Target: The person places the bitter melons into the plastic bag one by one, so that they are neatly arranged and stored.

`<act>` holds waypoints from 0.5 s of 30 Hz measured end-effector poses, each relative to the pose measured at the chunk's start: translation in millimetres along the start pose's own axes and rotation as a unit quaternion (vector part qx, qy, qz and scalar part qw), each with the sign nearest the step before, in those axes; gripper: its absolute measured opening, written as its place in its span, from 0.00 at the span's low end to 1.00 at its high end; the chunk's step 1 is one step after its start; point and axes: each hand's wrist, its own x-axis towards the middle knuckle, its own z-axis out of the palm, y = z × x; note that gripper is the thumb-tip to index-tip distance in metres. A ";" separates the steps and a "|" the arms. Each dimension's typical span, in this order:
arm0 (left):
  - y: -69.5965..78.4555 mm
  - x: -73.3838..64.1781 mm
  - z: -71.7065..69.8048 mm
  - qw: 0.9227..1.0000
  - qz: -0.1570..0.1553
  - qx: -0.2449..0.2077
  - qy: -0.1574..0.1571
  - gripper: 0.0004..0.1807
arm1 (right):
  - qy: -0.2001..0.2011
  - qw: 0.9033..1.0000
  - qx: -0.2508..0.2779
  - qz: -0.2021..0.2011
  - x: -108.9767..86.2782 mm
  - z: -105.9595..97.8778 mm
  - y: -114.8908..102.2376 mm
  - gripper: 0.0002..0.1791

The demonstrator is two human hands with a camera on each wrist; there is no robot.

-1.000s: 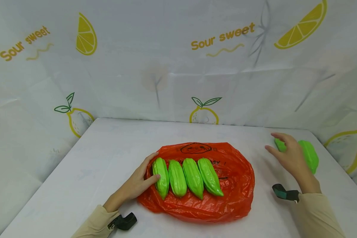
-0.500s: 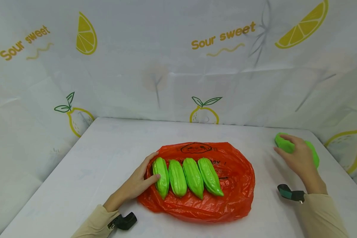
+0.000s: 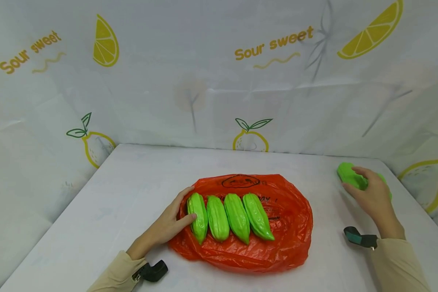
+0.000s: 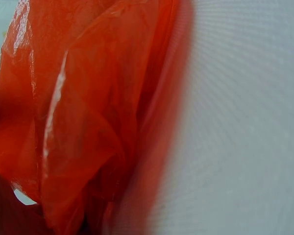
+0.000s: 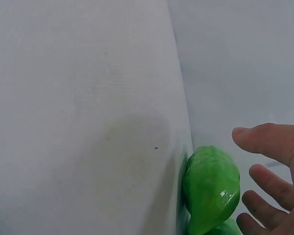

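Four-sided view aside, several glossy green ridged gourds, like bitter melons, lie side by side on a red plastic bag [image 3: 292, 231], the leftmost gourd [image 3: 197, 227] by my left thumb. My left hand [image 3: 168, 225] holds the bag's left edge, its thumb reaching over toward that gourd. In the left wrist view the crumpled red film fills the left half. My right hand [image 3: 375, 198] hovers at the table's far right with thumb and fingers spread, close over a green gourd [image 3: 347, 172]. Another green gourd [image 3: 386, 184] is mostly hidden behind this hand. The right wrist view shows a bumpy gourd [image 5: 211, 188] beside the spread fingers.
The white-covered table [image 3: 138, 178] meets a white printed curtain [image 3: 168, 81] at its back edge. Each wrist carries a dark camera mount, the left mount [image 3: 153, 271] near the bag and the right mount [image 3: 359, 238] above the table.
My right hand has moved right and slightly toward me over the far-right gourds, so more of the left one there shows. My left hand and the bag stay put.
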 end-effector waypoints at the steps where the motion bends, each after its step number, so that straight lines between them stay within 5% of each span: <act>1: -0.1 0.1 0.0 1.000 -0.001 0.001 0.000 0.38 | -0.002 1.000 -0.001 0.003 0.0 0.1 1.0 0.32; 15: -0.3 -0.1 -0.1 1.000 -0.001 0.003 0.000 0.38 | -0.005 1.000 -0.021 0.002 0.5 3.9 8.9 0.31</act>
